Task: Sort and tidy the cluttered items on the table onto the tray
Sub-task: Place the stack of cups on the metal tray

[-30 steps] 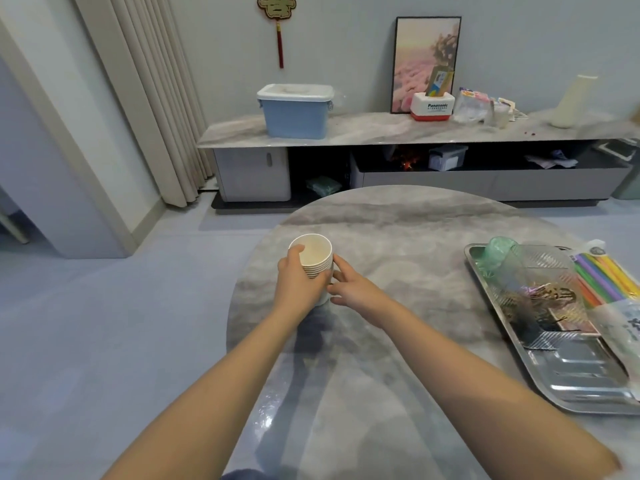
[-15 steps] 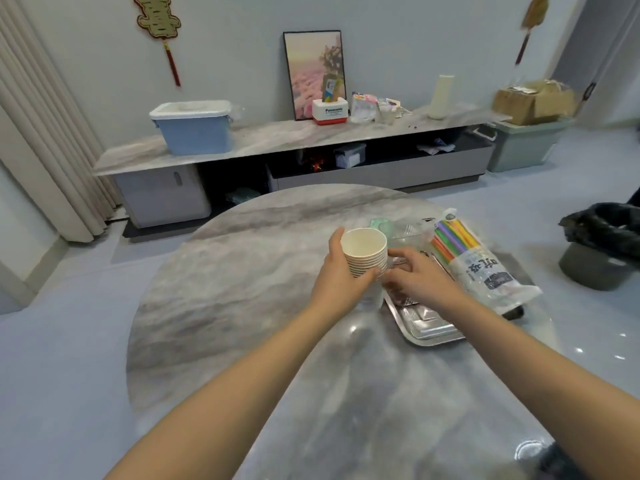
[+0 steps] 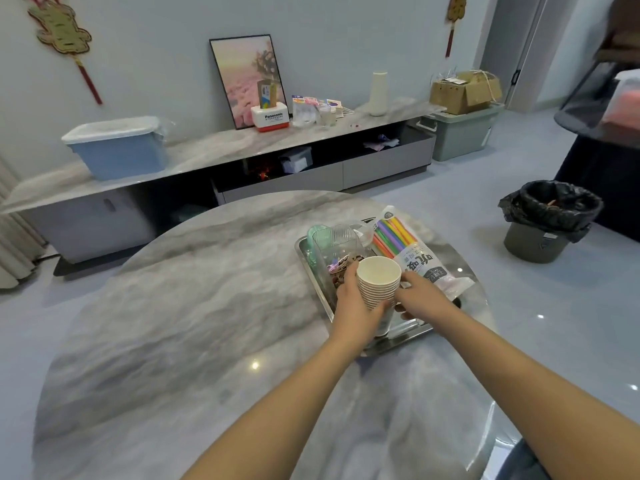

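I have the stack of paper cups point(image 3: 378, 284) over the near end of the metal tray point(image 3: 398, 341), at about 1 o'clock from me on the round marble table point(image 3: 194, 306). My left hand point(image 3: 353, 308) wraps the stack from its 9 o'clock side, fingers curled round the ribbed rims. My right hand point(image 3: 420, 294) sits at its 3 o'clock, fingers curled against the lower part of the stack; I judge it is steadying there, though I cannot tell how firmly it grips.

The tray is crowded. A clear plastic container point(image 3: 337, 252) with small dark items stands just beyond the stack at 11 o'clock, a green cup point(image 3: 318, 235) behind that, and a bag of coloured straws point(image 3: 405, 244) lies along the far right edge, hanging over the rim.

To do this well I would lower the stack upright onto the bare near corner, keeping it apart from the clear container and off the straw bag. The base looks hidden behind my left wrist, so I cannot say whether it touches the tray. A tall stack tips easily; I would let go only once it sits flat.
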Demonstrator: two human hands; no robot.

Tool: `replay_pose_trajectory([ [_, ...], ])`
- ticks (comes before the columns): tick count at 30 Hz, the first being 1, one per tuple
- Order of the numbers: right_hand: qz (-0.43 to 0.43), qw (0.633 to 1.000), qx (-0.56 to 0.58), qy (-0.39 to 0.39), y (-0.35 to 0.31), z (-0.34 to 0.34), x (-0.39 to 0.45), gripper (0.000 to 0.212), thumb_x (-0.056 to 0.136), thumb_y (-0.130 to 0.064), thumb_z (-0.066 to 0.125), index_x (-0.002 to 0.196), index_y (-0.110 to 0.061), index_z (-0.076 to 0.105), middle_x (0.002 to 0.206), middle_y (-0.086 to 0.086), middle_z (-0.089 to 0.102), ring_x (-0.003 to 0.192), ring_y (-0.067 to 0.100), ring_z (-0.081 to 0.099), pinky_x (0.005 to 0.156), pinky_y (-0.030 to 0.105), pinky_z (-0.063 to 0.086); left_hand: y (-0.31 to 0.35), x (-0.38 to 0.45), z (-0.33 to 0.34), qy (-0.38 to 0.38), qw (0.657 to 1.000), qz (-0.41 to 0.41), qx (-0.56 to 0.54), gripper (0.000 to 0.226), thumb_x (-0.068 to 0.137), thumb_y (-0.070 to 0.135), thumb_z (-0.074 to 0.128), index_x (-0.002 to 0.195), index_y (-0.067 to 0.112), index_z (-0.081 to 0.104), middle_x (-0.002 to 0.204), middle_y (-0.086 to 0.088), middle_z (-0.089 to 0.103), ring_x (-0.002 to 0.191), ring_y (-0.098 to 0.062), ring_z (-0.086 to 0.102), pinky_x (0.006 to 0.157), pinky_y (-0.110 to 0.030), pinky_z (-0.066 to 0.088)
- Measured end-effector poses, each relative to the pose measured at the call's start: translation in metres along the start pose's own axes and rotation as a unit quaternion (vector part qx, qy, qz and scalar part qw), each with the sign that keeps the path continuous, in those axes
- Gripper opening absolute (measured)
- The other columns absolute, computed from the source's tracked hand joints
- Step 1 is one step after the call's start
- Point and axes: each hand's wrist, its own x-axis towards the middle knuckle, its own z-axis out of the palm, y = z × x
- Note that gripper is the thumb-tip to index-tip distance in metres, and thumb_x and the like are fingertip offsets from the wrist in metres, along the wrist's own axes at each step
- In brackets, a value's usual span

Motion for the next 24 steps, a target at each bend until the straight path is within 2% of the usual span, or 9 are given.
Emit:
replay_pose_trajectory([
  [3,0.025,1.0,0.015,-0.007,0.01,0.0,0.005,0.039,0.091,-0.012,0.047,0.13,-0.01,0.047,0.113,0.01,0.06,0.093,0.028,0.066,0.076,0.038,0.055,-0.001,-0.005,0.004,-0.001,1.0,-0.012,-0.01,0.093,0.071,0.031,0.066,0.147,0.028,0.013,0.139,-0.003,0.033,0.126,-0.018,0.038,0.098,-0.023,0.033],
  [6,0.071,0.997,-0.022,0.009,0.024,0.0,0.009,0.031,0.092,-0.014,0.048,0.119,-0.001,0.052,0.104,0.017,0.064,0.083,0.03,0.069,0.074,0.042,0.057,-0.01,-0.008,0.0,0.071,0.993,-0.085,0.036,0.075,0.075,0.018,0.063,0.14,0.021,0.026,0.135,-0.004,0.035,0.121,-0.02,0.042,0.09,-0.023,0.035],
  [8,0.103,0.994,-0.033,0.014,0.035,-0.003,0.008,0.029,0.094,-0.018,0.049,0.115,0.001,0.053,0.093,0.02,0.065,0.067,0.028,0.068,0.061,0.039,0.058,-0.018,-0.007,-0.004,0.109,0.977,-0.164,0.08,0.056,0.08,0.011,0.059,0.13,0.014,0.034,0.131,-0.008,0.037,0.12,-0.024,0.041,0.085,-0.024,0.033],
  [10,0.116,0.992,-0.04,0.024,0.045,-0.006,0.007,0.031,0.093,-0.018,0.05,0.121,-0.004,0.049,0.09,0.018,0.062,0.057,0.025,0.062,0.046,0.033,0.056,-0.027,-0.004,-0.005,0.09,0.964,-0.235,0.09,0.046,0.085,0.013,0.057,0.126,0.008,0.035,0.132,-0.013,0.037,0.119,-0.029,0.042,0.089,-0.03,0.037],
  [12,0.113,0.992,-0.053,0.029,0.053,-0.007,0.007,0.039,0.091,-0.017,0.054,0.129,-0.01,0.046,0.096,0.016,0.062,0.064,0.027,0.062,0.048,0.033,0.056,-0.035,-0.001,-0.005,0.055,0.953,-0.284,0.087,0.045,0.088,0.018,0.057,0.125,0.005,0.035,0.133,-0.017,0.038,0.117,-0.034,0.047,0.091,-0.034,0.04],
  [15,0.069,0.987,-0.139,0.041,0.062,-0.008,0.01,0.034,0.087,-0.021,0.062,0.118,-0.007,0.06,0.104,0.013,0.064,0.092,0.029,0.063,0.075,0.03,0.051,-0.043,0.001,-0.003,0.037,0.952,-0.294,0.082,0.042,0.088,0.021,0.059,0.122,0.002,0.042,0.128,-0.017,0.051,0.112,-0.033,0.054,0.084,-0.033,0.044],
  [17,0.056,0.985,-0.158,0.043,0.068,-0.007,0.01,0.015,0.082,-0.02,0.068,0.086,-0.005,0.068,0.085,0.01,0.066,0.092,0.027,0.061,0.074,0.026,0.044,-0.046,0.003,-0.004,0.046,0.951,-0.296,0.074,0.039,0.087,0.02,0.06,0.119,0.002,0.047,0.122,-0.016,0.057,0.109,-0.033,0.056,0.082,-0.033,0.046],
  [18,0.056,0.985,-0.156,0.044,0.07,-0.006,0.011,0.017,0.081,-0.019,0.07,0.077,-0.002,0.067,0.08,0.011,0.065,0.089,0.027,0.061,0.071,0.026,0.043,-0.047,0.004,-0.004,0.049,0.951,-0.298,0.066,0.038,0.085,0.02,0.061,0.117,0.002,0.05,0.12,-0.016,0.059,0.107,-0.033,0.057,0.081,-0.033,0.047],
  [24,0.018,0.992,-0.104,0.075,0.074,0.001,0.02,0.009,0.081,-0.013,0.072,0.079,-0.006,0.068,0.081,0.007,0.064,0.09,0.022,0.059,0.063,0.018,0.039,-0.054,0.016,-0.006,0.06,0.953,-0.293,0.052,0.03,0.082,0.017,0.062,0.109,0.005,0.061,0.11,-0.014,0.066,0.099,-0.032,0.062,0.076,-0.031,0.05],
])
